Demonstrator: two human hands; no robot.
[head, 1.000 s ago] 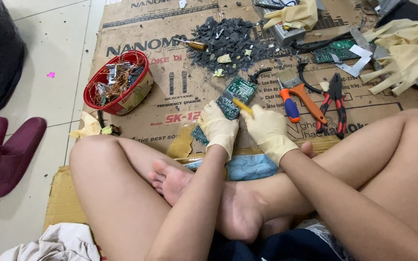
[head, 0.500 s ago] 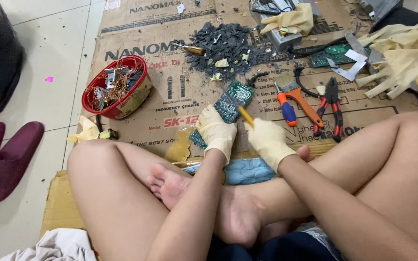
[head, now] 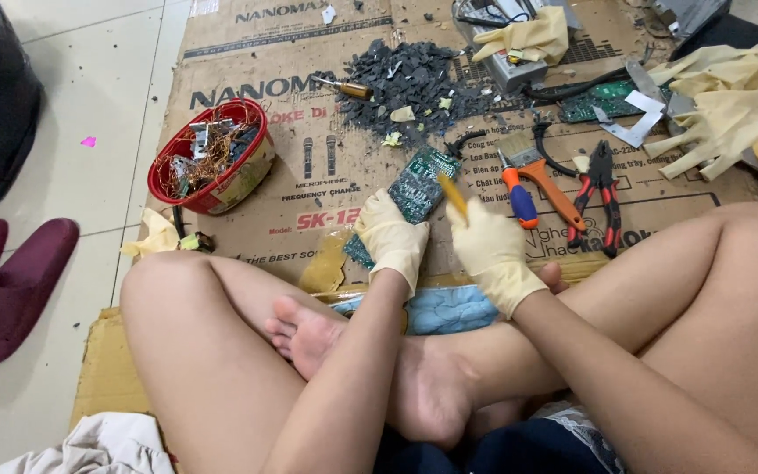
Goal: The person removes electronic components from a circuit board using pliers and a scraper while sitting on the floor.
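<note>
While the head cam has shifted a bit since a sec ago, the real change is small: the green circuit board (head: 416, 189) now sits further up and to the left vs the orange-handled pliers (head: 539, 180), and the yellow-handled tool (head: 452, 194) reads more upright, tip angled toward the board's right edge rather than lying across it. My read: work on the board is ongoing, no part looks freed yet; too small to tell if the tip touches. Left hand (head: 392, 237), in a cream glove, is clenched on the board's lower end, thumb side up, holding it tilted off the cardboard sheet (head: 309, 189) w/ its top end pointing away from the body. Right hand (head: 489, 250), also gloved, is closed round the tool in a fist, wrist bent slightly inward, forearm crossing over the shin. Both forearms come in from below between the crossed legs. Nearby: red bowl (head: 212, 158) of wire scraps off to the left, pile of dark chips (head: 405, 83) beyond the board, red-black cutters (head: 603, 197) just right of the pliers, spare gloves (head: 730, 110) far right.
</note>
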